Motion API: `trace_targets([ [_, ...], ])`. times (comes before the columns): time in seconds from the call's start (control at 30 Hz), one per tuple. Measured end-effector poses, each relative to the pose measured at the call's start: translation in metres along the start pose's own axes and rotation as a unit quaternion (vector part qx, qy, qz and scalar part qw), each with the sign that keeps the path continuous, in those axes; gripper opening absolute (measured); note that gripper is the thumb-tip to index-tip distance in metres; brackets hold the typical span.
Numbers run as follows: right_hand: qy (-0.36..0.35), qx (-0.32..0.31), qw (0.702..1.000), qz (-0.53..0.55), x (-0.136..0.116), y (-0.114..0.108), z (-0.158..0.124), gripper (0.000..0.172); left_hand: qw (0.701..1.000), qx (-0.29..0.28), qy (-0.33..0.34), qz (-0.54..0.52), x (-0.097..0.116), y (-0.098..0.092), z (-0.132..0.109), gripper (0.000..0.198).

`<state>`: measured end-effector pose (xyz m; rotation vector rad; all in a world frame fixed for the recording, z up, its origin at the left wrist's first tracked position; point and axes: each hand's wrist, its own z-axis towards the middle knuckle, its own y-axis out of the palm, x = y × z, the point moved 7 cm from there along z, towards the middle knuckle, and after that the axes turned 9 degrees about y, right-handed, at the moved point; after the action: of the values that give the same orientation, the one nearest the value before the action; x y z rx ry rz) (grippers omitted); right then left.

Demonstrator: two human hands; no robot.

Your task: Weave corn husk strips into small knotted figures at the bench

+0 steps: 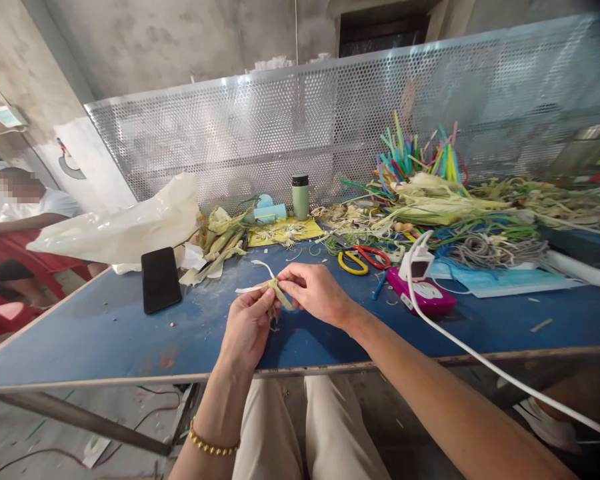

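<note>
My left hand (247,327) and my right hand (314,290) meet above the near edge of the blue table (105,327). Both pinch a small bundle of pale corn-husk strips (274,288), fingers closed on it. One thin strip curls up and away from the bundle toward the back. A gold bracelet (213,445) circles my left wrist.
A black phone (161,279) lies left of my hands. Behind it are husk pieces (220,247), a white plastic bag (125,227), a green flask (301,197), scissors (365,259), a pink power strip (423,293) with white cable, and coloured strips (420,157). A person sits at far left (25,207).
</note>
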<state>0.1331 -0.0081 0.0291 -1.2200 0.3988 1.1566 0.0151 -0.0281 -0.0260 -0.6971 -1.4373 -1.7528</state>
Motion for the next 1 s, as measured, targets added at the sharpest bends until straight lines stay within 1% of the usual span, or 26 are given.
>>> trace_targets([
  [0.17,-0.022,0.024,0.999,-0.014,-0.0035,-0.0024,0.0000,0.011,1.000,-0.007,-0.015,-0.018,-0.0017,0.0013,-0.0006,0.018],
  [0.3,-0.031,0.020,0.999,-0.018,-0.0079,-0.0034,-0.0004,0.010,0.998,-0.025,-0.037,-0.035,-0.0030,0.0039,-0.0010,0.016],
  [0.53,-0.020,0.020,0.999,-0.035,-0.0082,-0.0040,-0.0011,0.010,0.997,-0.013,-0.050,-0.053,-0.0009,0.0040,-0.0029,0.014],
  [0.63,-0.021,0.018,0.999,-0.026,-0.0082,-0.0032,-0.0015,0.009,0.996,-0.011,-0.057,-0.067,-0.0009,0.0030,-0.0029,0.012],
  [0.73,-0.017,0.009,1.000,0.004,-0.0066,-0.0019,-0.0015,0.008,0.995,-0.010,-0.061,-0.072,-0.0015,0.0025,-0.0024,0.012],
  [0.83,-0.021,0.004,0.999,0.030,-0.0055,-0.0013,-0.0013,0.007,0.997,-0.008,-0.053,-0.057,-0.0024,0.0012,-0.0016,0.012],
  [1.0,-0.037,0.022,0.999,-0.013,-0.0088,-0.0007,-0.0025,0.010,1.000,-0.007,-0.002,-0.017,-0.0010,-0.0024,-0.0001,0.018],
])
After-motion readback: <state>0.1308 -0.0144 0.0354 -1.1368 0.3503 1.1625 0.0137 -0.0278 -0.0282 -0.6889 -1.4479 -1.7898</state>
